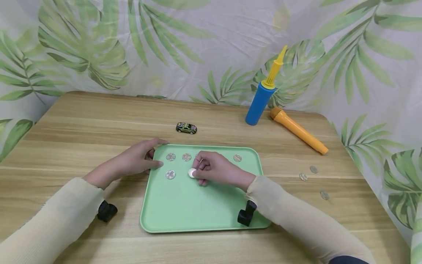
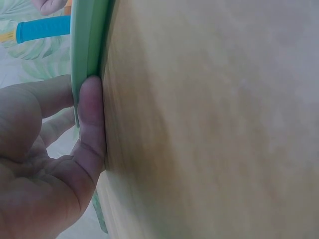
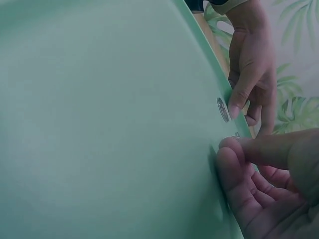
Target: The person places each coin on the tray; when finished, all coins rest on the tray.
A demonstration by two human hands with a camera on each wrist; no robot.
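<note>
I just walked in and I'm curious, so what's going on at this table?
A person's right hand pinches a coin over the green tray, while the left hand grips the tray's left edge. Other coins lie in the tray toward its far side, partly screened by the right hand. Three loose coins lie on the table to the tray's right.

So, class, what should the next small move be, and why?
Probably have the right hand release the pinched coin onto the green tray: it lines up beside another coin, nearer than the far row of coins, and the left hand holds the tray.
</note>
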